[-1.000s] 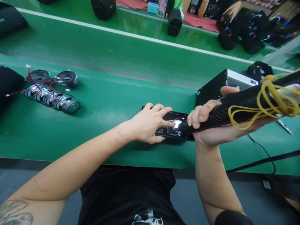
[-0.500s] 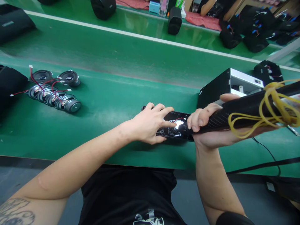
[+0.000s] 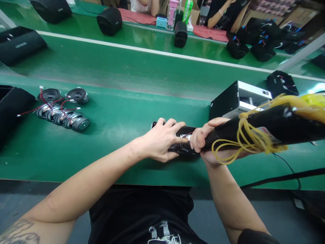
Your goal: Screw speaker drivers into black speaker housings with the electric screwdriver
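Observation:
A black speaker panel [image 3: 181, 139] with a shiny round driver lies flat on the green bench in front of me. My left hand [image 3: 162, 139] rests on the panel, fingers curled over its left end and forefinger stretched toward the driver. My right hand [image 3: 212, 142] is wrapped round a long black power tool [image 3: 264, 130] with yellow rubber bands [image 3: 247, 142] looped on it. The tool's tip sits down at the panel, hidden behind my fingers.
A row of loose speaker drivers [image 3: 62, 113] with red wires lies at the left. A black and silver box [image 3: 238, 98] stands behind my right hand. Black speaker cabinets [image 3: 109, 20] and another person's arm [image 3: 215, 18] are at the far bench. A black cable [image 3: 284, 176] crosses the front right.
My right hand and the tool have shifted left and lower, covering more of the panel's driver. The camera view has tipped up a little. My left hand stays on the panel.

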`<move>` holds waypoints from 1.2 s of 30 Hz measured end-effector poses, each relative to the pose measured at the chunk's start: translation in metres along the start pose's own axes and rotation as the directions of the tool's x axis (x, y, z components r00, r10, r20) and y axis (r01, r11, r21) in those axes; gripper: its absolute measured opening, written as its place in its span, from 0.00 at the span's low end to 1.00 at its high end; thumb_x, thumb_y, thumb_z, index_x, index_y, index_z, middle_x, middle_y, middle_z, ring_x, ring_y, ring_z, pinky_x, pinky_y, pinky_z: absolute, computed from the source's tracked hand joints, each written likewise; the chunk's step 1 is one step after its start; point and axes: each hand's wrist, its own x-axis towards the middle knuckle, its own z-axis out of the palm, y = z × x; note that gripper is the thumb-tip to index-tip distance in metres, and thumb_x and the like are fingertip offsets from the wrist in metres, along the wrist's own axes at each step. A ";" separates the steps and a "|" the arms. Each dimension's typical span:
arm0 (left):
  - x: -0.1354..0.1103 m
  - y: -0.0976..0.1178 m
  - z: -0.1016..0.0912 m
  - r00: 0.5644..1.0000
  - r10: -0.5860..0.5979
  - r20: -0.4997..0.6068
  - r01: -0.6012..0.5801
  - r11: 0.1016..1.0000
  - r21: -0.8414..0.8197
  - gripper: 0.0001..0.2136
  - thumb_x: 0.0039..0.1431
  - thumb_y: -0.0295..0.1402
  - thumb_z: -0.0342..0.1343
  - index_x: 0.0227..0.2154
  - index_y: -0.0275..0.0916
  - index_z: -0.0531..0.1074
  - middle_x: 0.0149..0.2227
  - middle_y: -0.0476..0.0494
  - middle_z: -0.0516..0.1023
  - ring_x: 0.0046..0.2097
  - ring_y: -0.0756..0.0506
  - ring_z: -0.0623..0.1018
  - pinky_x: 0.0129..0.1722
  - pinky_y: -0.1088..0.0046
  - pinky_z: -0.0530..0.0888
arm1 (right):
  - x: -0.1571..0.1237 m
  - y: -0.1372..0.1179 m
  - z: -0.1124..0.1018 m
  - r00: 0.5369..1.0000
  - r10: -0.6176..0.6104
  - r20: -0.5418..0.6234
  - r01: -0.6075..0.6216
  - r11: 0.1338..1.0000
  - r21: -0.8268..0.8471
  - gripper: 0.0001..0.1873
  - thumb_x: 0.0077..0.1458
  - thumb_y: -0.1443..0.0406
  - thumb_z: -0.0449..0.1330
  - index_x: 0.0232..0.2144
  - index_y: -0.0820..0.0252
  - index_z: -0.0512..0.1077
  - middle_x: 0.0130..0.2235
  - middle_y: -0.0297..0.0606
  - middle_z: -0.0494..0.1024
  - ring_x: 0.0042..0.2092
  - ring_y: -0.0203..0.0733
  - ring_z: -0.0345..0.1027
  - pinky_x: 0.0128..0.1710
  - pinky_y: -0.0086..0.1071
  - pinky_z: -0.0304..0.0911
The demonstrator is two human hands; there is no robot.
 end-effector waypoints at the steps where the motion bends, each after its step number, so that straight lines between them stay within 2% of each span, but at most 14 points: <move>1: 0.000 0.000 0.000 1.000 -0.004 0.000 0.004 1.000 -0.010 0.26 0.68 0.46 0.61 0.67 0.52 0.74 0.73 0.28 0.63 0.65 0.24 0.69 0.55 0.43 0.68 | 0.000 0.000 0.000 1.000 0.007 0.004 -0.007 1.000 0.017 0.25 0.74 0.43 0.51 0.45 0.47 0.82 0.21 0.29 0.71 0.13 0.35 0.55 0.11 0.30 0.59; 6: -0.001 0.001 -0.001 1.000 -0.015 -0.005 0.015 1.000 -0.008 0.26 0.67 0.46 0.62 0.66 0.52 0.75 0.73 0.30 0.63 0.65 0.26 0.70 0.56 0.44 0.70 | 0.001 0.000 0.007 0.999 0.032 0.028 -0.034 0.997 0.072 0.19 0.71 0.47 0.58 0.44 0.48 0.82 0.21 0.28 0.72 0.13 0.37 0.58 0.10 0.30 0.58; 9: -0.004 0.005 -0.002 0.999 -0.013 -0.036 0.013 1.000 0.009 0.24 0.66 0.44 0.63 0.64 0.49 0.77 0.74 0.29 0.64 0.66 0.25 0.71 0.58 0.41 0.71 | 0.001 0.000 0.013 0.999 0.021 0.027 -0.023 0.997 0.071 0.26 0.65 0.39 0.61 0.45 0.51 0.82 0.22 0.30 0.73 0.13 0.38 0.58 0.09 0.32 0.58; 12: -0.015 0.004 0.001 0.995 -0.037 -0.097 0.040 0.999 0.023 0.28 0.62 0.42 0.67 0.65 0.44 0.75 0.73 0.25 0.65 0.68 0.21 0.70 0.62 0.34 0.69 | 0.005 -0.005 0.010 0.999 -0.025 -0.023 0.026 0.999 0.044 0.33 0.65 0.35 0.56 0.51 0.51 0.80 0.24 0.30 0.73 0.14 0.38 0.59 0.09 0.31 0.57; 14: -0.025 -0.001 0.007 0.986 -0.075 -0.147 0.077 0.997 0.005 0.32 0.60 0.41 0.68 0.67 0.47 0.73 0.74 0.27 0.64 0.69 0.21 0.70 0.65 0.31 0.66 | 0.012 -0.017 -0.001 0.993 -0.089 -0.077 0.091 0.996 0.022 0.35 0.66 0.33 0.51 0.55 0.49 0.78 0.24 0.28 0.70 0.13 0.36 0.56 0.09 0.30 0.57; 16: -0.034 -0.008 0.015 0.980 -0.088 -0.179 0.088 0.996 -0.011 0.29 0.62 0.40 0.66 0.66 0.49 0.73 0.75 0.30 0.64 0.70 0.23 0.70 0.66 0.31 0.66 | 0.022 -0.036 -0.019 0.970 -0.185 -0.158 0.180 0.983 -0.046 0.38 0.65 0.31 0.47 0.53 0.49 0.79 0.22 0.26 0.66 0.13 0.34 0.52 0.09 0.30 0.56; 18: -0.040 -0.014 0.021 0.972 -0.095 -0.214 0.094 0.995 -0.018 0.25 0.64 0.41 0.65 0.64 0.50 0.75 0.75 0.33 0.64 0.70 0.23 0.70 0.65 0.33 0.69 | 0.034 -0.061 -0.043 0.920 -0.295 -0.257 0.255 0.950 -0.180 0.39 0.65 0.30 0.46 0.48 0.50 0.79 0.20 0.26 0.65 0.13 0.34 0.51 0.10 0.29 0.55; 21: -0.042 -0.019 0.028 0.957 -0.112 -0.267 0.109 0.994 -0.028 0.23 0.67 0.42 0.62 0.63 0.52 0.76 0.74 0.35 0.66 0.68 0.23 0.70 0.61 0.35 0.73 | 0.051 -0.092 -0.080 0.828 -0.433 -0.357 0.293 0.876 -0.384 0.37 0.62 0.30 0.52 0.45 0.51 0.78 0.20 0.27 0.66 0.14 0.36 0.54 0.12 0.29 0.53; 23: -0.040 -0.019 0.030 0.952 -0.112 -0.286 0.107 0.994 -0.035 0.21 0.68 0.42 0.61 0.62 0.52 0.76 0.72 0.35 0.68 0.67 0.23 0.71 0.60 0.34 0.74 | 0.057 -0.102 -0.099 0.783 -0.488 -0.386 0.287 0.834 -0.472 0.36 0.61 0.30 0.54 0.44 0.51 0.77 0.19 0.27 0.66 0.14 0.36 0.55 0.13 0.29 0.52; 25: -0.037 -0.016 0.033 0.949 -0.106 -0.297 0.097 0.994 -0.042 0.20 0.69 0.41 0.60 0.61 0.51 0.76 0.72 0.34 0.68 0.66 0.24 0.72 0.59 0.33 0.75 | 0.059 -0.101 -0.110 0.754 -0.524 -0.395 0.286 0.804 -0.521 0.35 0.61 0.29 0.54 0.41 0.51 0.76 0.18 0.26 0.65 0.14 0.36 0.55 0.13 0.29 0.52; 28: -0.032 -0.010 0.038 0.943 -0.109 -0.315 0.096 0.994 -0.058 0.20 0.69 0.39 0.60 0.62 0.49 0.75 0.71 0.32 0.68 0.66 0.24 0.72 0.58 0.33 0.76 | 0.054 -0.088 -0.116 0.753 -0.521 -0.402 0.268 0.800 -0.536 0.37 0.59 0.28 0.53 0.36 0.52 0.74 0.19 0.26 0.64 0.14 0.35 0.54 0.14 0.28 0.52; 31: -0.026 -0.005 0.042 0.938 -0.121 -0.324 0.102 0.992 -0.077 0.19 0.68 0.39 0.61 0.61 0.47 0.75 0.71 0.31 0.68 0.67 0.24 0.72 0.58 0.34 0.77 | 0.048 -0.076 -0.117 0.771 -0.484 -0.414 0.230 0.817 -0.528 0.38 0.58 0.27 0.54 0.34 0.54 0.74 0.20 0.26 0.63 0.15 0.34 0.54 0.14 0.29 0.53; 36: -0.024 -0.004 0.045 0.930 -0.130 -0.345 0.098 0.989 -0.109 0.18 0.68 0.38 0.61 0.59 0.48 0.75 0.72 0.33 0.68 0.67 0.25 0.72 0.60 0.34 0.77 | 0.045 -0.072 -0.126 0.771 -0.491 -0.406 0.246 0.818 -0.521 0.40 0.59 0.27 0.51 0.40 0.53 0.76 0.20 0.26 0.63 0.15 0.34 0.53 0.14 0.29 0.53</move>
